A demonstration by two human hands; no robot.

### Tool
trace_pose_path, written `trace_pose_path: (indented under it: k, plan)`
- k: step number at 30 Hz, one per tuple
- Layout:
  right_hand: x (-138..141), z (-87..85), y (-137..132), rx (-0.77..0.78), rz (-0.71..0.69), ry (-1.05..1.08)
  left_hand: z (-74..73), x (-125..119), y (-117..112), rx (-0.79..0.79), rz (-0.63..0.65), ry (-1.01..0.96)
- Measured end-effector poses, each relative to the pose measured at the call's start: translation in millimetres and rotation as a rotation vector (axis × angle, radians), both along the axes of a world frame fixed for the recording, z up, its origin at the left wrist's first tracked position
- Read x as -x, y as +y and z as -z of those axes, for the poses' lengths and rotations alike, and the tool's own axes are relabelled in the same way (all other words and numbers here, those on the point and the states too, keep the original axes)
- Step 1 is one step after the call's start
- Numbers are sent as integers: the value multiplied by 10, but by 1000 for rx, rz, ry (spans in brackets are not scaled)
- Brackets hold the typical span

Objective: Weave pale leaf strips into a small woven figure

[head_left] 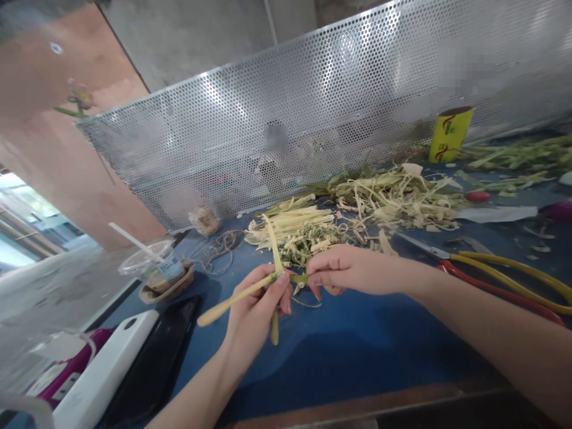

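My left hand (254, 307) is closed round a pale green plant stalk (232, 300) that sticks out to the lower left. A thin peeled strip (273, 247) rises from the stalk, and another piece hangs below my fingers. My right hand (346, 269) pinches the stalk's green end right beside my left thumb. Both hands hover above the blue table (357, 345).
Behind my hands lie a pile of trimmed stalks (295, 229) and a heap of peelings (397, 196). Red and yellow handled shears (500, 271) lie at right. A lidded plastic cup with a straw (154, 265), twine (218, 247), a yellow roll (449, 134) and a perforated metal screen (313, 113) are also here.
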State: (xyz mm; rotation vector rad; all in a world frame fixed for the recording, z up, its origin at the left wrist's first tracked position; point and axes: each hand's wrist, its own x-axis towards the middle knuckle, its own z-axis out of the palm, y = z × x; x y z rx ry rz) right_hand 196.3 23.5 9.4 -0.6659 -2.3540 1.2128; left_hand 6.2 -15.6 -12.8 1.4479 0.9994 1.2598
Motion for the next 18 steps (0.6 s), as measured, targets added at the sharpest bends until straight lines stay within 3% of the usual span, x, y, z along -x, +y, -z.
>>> trace_pose_path:
  k: [4,9,11,15,18]
  plan:
    - [-3,15,23,6,49,-32,-47,-4,29,117,94,-68]
    - [-8,19,7,126,85,102,-94,4,22,104,206,-148]
    - [-24,12,-10,129,42,138,-105,16,-1,123,251,-129]
    - [-76,-24,-24,160,-198,23,-124,52,-26,161,316,-81]
    - [-81,-26,2,123,-190,20,-129,70,-26,188,350,-50]
